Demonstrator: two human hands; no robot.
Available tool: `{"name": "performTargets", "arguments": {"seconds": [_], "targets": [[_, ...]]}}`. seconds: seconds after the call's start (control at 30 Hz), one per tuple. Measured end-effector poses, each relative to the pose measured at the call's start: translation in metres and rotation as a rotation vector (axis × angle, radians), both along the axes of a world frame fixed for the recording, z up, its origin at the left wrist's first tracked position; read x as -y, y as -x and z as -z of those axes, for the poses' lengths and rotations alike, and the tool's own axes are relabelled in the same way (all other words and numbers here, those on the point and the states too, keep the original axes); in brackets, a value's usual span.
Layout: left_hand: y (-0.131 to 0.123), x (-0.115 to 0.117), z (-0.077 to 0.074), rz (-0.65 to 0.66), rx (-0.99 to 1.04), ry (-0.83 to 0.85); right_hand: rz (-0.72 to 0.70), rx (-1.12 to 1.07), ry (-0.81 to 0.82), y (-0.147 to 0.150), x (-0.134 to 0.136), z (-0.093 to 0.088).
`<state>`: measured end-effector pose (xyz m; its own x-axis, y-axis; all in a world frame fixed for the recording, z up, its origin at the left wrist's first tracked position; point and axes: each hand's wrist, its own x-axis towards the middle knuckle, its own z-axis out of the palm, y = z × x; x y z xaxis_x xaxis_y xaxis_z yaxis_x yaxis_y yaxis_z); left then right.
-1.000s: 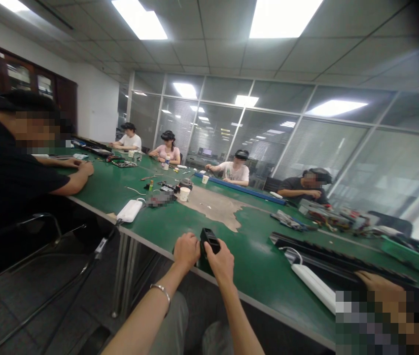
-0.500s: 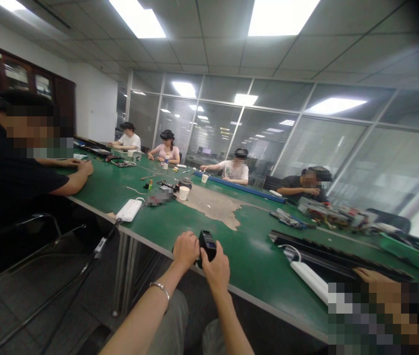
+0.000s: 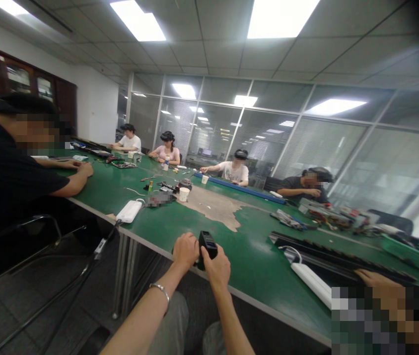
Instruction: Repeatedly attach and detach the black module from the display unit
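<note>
At the near edge of the green table (image 3: 254,276), my right hand (image 3: 217,266) is closed around a small black box-shaped device (image 3: 207,242). It stands upright, with slots or small windows on its top face; its lower part is hidden by my fingers. Just left of it is my left hand (image 3: 186,251), fingers curled and knuckles close to the device. Something dark shows at the outer side of that hand, but what it is I cannot make out. A silver bracelet (image 3: 160,292) circles my left wrist.
A white power strip (image 3: 129,211) lies left, a paper cup (image 3: 184,194) beyond my hands. On the right are a long black part (image 3: 316,254), another white strip (image 3: 313,282) and a co-worker's hand (image 3: 374,277). Other people sit around the table, one close at left (image 3: 13,158).
My hands and the black device stay almost where they were. The person at the left has shifted their head slightly.
</note>
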<state>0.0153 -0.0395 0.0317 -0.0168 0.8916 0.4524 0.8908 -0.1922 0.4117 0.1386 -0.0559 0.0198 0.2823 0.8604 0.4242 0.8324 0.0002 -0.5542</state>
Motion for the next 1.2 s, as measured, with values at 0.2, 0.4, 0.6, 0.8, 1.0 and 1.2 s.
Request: {"name": "performTargets", "arguments": {"seconds": [0.2,0.4,0.6,0.8,1.0,1.2], "targets": [[0.000,0.000,0.001,-0.004,0.002,0.002,-0.034,-0.103,-0.175,-0.003,-0.004,-0.025],[0.000,-0.001,0.004,0.013,0.022,-0.036,0.019,-0.208,-0.326,-0.039,-0.011,-0.033],[-0.001,-0.003,0.006,0.013,0.023,-0.034,0.112,-0.289,-0.339,-0.071,-0.007,-0.004],[-0.003,-0.004,0.008,0.007,0.002,-0.052,0.140,-0.335,-0.295,-0.077,-0.007,0.002],[-0.003,-0.004,0.008,0.023,-0.016,-0.063,0.210,-0.130,-0.098,-0.082,-0.013,0.011],[-0.003,-0.004,0.008,0.024,-0.015,-0.063,0.207,0.049,-0.055,-0.079,-0.021,0.018]]}}
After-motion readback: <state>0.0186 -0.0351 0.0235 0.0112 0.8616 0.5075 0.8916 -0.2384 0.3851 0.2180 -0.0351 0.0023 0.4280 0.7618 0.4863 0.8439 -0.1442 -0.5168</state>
